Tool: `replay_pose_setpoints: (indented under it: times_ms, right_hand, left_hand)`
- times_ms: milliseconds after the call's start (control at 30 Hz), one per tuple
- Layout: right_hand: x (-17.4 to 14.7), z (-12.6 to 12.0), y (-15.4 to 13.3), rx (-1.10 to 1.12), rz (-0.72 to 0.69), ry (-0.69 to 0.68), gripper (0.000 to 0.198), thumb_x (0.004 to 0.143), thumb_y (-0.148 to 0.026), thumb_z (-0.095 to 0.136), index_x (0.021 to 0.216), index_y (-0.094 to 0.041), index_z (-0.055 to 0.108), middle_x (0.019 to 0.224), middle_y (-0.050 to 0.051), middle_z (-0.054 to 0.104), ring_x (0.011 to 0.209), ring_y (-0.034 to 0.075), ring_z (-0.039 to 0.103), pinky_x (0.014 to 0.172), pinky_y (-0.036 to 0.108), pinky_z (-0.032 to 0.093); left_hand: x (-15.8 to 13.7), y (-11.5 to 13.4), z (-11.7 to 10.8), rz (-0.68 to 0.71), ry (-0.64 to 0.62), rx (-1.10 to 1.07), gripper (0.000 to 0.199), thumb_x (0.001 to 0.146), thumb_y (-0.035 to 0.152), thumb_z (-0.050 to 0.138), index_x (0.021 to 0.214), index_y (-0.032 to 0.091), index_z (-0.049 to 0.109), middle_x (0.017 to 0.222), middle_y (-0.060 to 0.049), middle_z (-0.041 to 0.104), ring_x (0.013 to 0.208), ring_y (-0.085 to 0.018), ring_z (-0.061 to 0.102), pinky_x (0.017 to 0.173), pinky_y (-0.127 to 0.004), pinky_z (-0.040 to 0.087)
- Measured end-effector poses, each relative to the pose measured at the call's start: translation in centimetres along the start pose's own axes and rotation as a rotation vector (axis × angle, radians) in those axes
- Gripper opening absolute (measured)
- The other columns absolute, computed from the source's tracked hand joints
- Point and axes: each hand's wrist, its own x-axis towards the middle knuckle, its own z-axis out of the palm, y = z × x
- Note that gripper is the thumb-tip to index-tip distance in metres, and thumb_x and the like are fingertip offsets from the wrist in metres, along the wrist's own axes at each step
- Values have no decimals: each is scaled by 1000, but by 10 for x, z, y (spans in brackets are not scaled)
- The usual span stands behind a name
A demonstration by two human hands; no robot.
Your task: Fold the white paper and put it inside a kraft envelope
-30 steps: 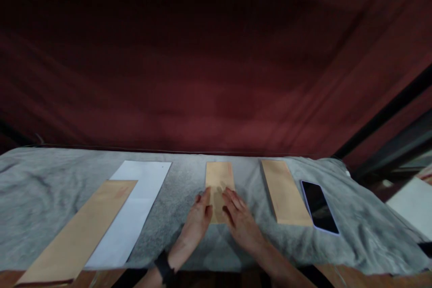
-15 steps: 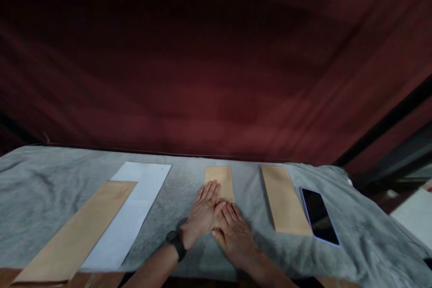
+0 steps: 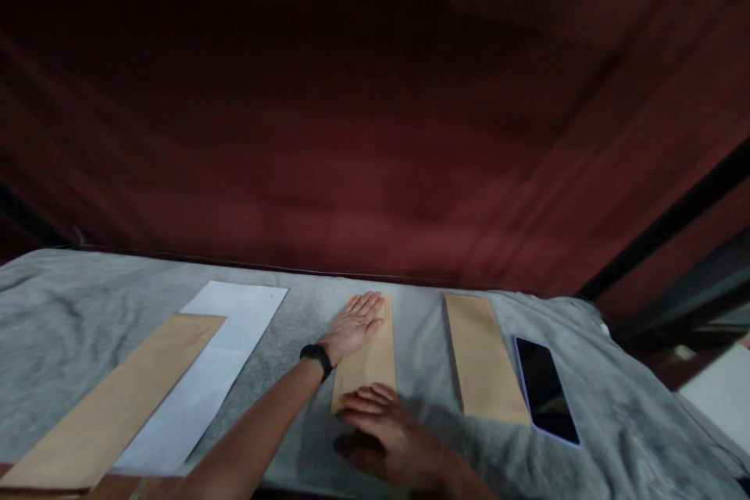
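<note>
Left hand: the left hand (image 3: 353, 328) is open, palm down and pretty much flat on the far half of the middle envelope (image 3: 375, 367), fingers pointing away from the person. Black wristband (image 3: 317, 358) on that arm.
Right hand: the right hand (image 3: 391, 431) is kinda blurry, fingers spread out loosely over the envelope's near end, not gripping anything. Can't tell if it's actually touching.
Middle envelope: brown, lying flat on the gray cloth (image 3: 423, 351) that covers the surface, right in front of the person.
Right side: a thick brown stack (image 3: 487, 363), with a phone (image 3: 548, 391) just beside it, dark screen up, purple edge.
Left side: a long envelope (image 3: 117, 398) overlapping a white sheet (image 3: 234, 351), its near end poking past the cloth's edge.
Backdrop: dark red curtain (image 3: 375, 148) behind everything.
</note>
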Motion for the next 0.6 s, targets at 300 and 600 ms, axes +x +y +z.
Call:
replay_pose_setpoints:
  times_ms: [300, 600]
  right_hand:
    - [4, -3, 25, 594, 255, -9, 34, 91, -44, 57, 110, -22, 76, 106, 7, 74, 99, 22, 66, 91, 34, 52]
    - [9, -26, 37, 843, 328, 193, 73, 94, -71, 28, 82, -16, 75, 85, 11, 73, 82, 23, 66, 87, 39, 51]
  left_hand:
    - [-38, 35, -11, 112, -64, -41, 58, 104, 49, 21, 156, 23, 27, 162, -3, 29, 149, -17, 23, 123, -37, 14]
    - [-78, 68, -24, 153, -200, -102, 56, 105, 46, 24, 157, 28, 19, 162, -2, 27, 151, -20, 19, 124, -44, 13]
